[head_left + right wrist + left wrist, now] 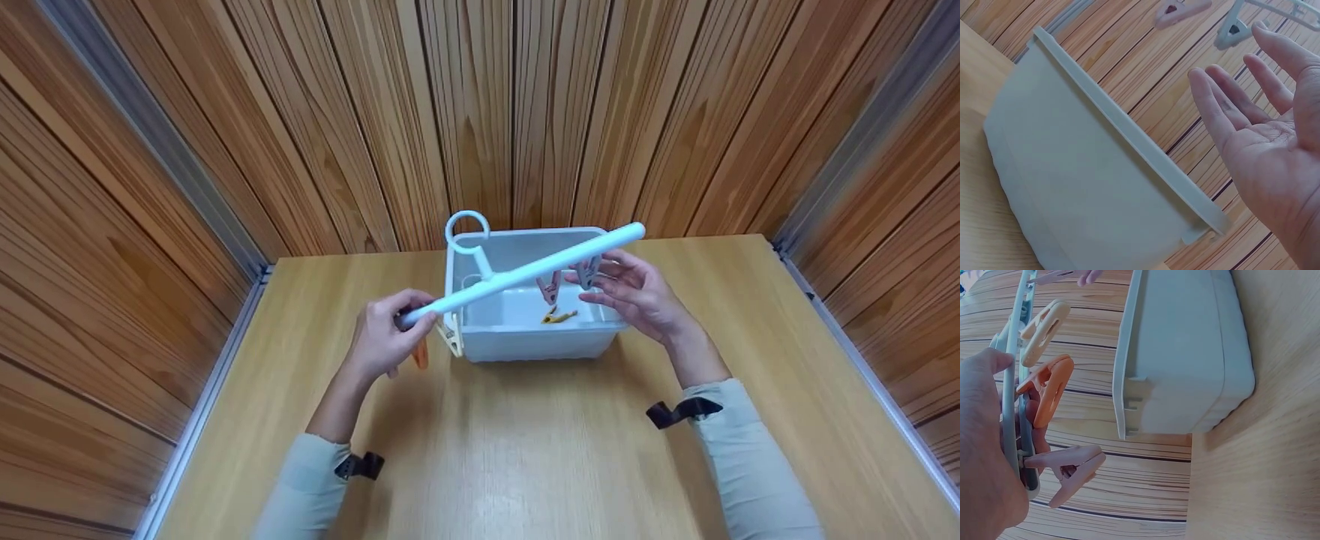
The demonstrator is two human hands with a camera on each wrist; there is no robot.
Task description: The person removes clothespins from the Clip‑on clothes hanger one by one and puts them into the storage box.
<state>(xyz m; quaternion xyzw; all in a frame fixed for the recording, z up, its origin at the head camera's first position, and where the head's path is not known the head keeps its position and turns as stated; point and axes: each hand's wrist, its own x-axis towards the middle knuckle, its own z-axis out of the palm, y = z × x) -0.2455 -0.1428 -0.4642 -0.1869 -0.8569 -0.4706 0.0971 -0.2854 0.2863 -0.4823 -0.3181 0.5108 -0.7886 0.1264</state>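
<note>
A pale blue clip hanger [534, 268] with a round hook is held up over the bin, tilted with its right end higher. My left hand [390, 334] grips its left end, thumb on the bar. Cream [1044, 333], orange [1054, 390] and pink [1072, 469] clothespins dangle near that hand. Towards the right end hang another pink clothespin [550, 288] and a grey one [587, 273]. My right hand [1266, 135] is beside the grey clothespin with its fingers spread and relaxed, holding nothing; whether the thumb tip touches the clothespin, I cannot tell.
The light grey plastic bin [536, 345] stands on the wooden table [510, 450] near the back wall. A yellow clothespin [559, 318] lies inside it. Wood-panelled walls [480, 112] enclose the table at the back and sides.
</note>
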